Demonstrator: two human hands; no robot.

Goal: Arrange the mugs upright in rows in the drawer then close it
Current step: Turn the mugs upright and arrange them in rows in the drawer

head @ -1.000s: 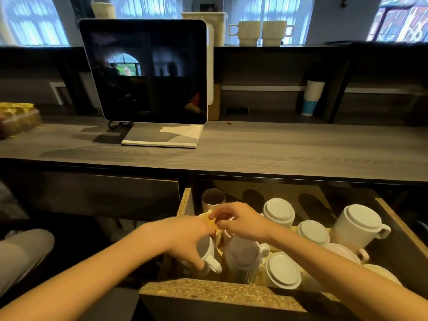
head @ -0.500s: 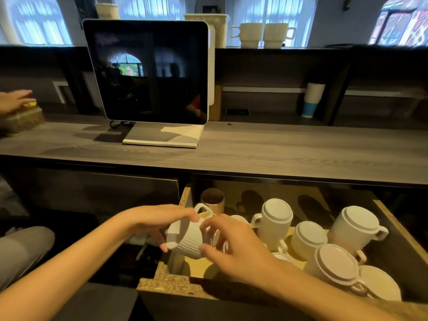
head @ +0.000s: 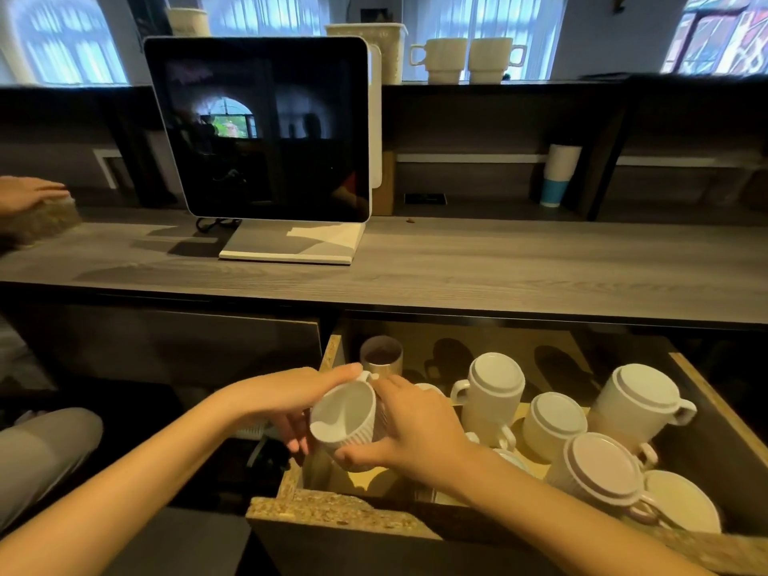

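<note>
Over the near left corner of the open drawer, both hands were wrapped round a ribbed white mug, left hand on its rim side, right hand on the body, mouth tipped toward the camera. Looked like mid-flip, so next it'd need setting upright in that bare corner. Further back, the upside-down mugs still needed turning; beyond them, the desk.
</note>
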